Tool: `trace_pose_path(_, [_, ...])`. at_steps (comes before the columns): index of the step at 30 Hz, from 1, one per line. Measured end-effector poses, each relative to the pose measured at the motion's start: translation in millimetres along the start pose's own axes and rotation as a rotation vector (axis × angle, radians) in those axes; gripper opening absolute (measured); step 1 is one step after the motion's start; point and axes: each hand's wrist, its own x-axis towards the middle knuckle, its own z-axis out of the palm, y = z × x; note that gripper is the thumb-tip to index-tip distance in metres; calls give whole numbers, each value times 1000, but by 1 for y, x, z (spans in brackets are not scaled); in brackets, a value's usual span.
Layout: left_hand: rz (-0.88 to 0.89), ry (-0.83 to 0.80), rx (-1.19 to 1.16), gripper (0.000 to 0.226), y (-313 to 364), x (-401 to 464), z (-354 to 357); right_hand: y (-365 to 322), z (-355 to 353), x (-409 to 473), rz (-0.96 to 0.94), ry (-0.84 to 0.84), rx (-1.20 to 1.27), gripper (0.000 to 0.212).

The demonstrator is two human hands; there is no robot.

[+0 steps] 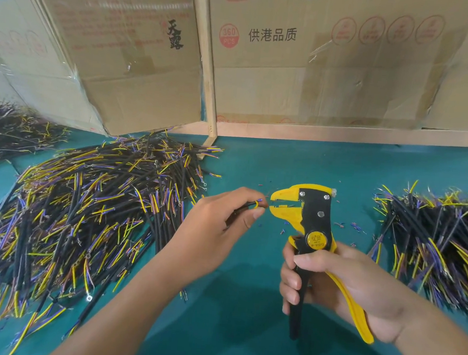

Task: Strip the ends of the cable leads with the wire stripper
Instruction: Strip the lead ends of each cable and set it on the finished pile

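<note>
Head view: I am looking down at my two hands over the green surface [248, 275].
Progress: I am judging the job well under way; insulation scraps [356, 227] are littering the middle of the surface, yet the big pile [86, 208] at the left edge is waiting.
Right pile [430, 246]: lying at the right edge; stripped or not, I cannot tell.
Cable [249, 204]: black sheath, with yellow and blue leads pointing at the tool's mouth.
Left hand [224, 221]: pinching that cable near its end.
Right hand [339, 284]: gripping the wire stripper [311, 218] by its handles, its yellow jaws standing slightly apart.
</note>
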Motion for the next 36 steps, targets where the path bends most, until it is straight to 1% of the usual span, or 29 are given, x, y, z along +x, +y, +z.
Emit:
trace_pose_path(3, [1,-14,-31,14,2,0,0,1,0,0,-2,12,-29,18])
trace_pose_path(6, [-4,-20,-38,16,3,0,0,2,0,0,0,12,-36,25])
trace_pose_path(15, [-21,-63,-53,10,3,-1,0,4,5,-1,15,20,34,34])
trace_pose_path(20, [-21,-85,-35,17,2,-2,0,5,8,-1,7,99,13,44])
trace_pose_path(24, [-40,-66,-20,18,-1,-1,-2,3,8,-2,5,146,-2,48])
trace_pose_path(31, [-40,-34,-9,14,-6,0,-8,-4,-5,-3,-36,161,10,44])
trace_pose_path(34, [-8,-57,24,18,-5,0,-9,-9,-17,-4,-14,100,8,37])
trace_pose_path(36, [27,-76,33,17,-4,0,-8,-8,-23,-5,5,30,-21,34])
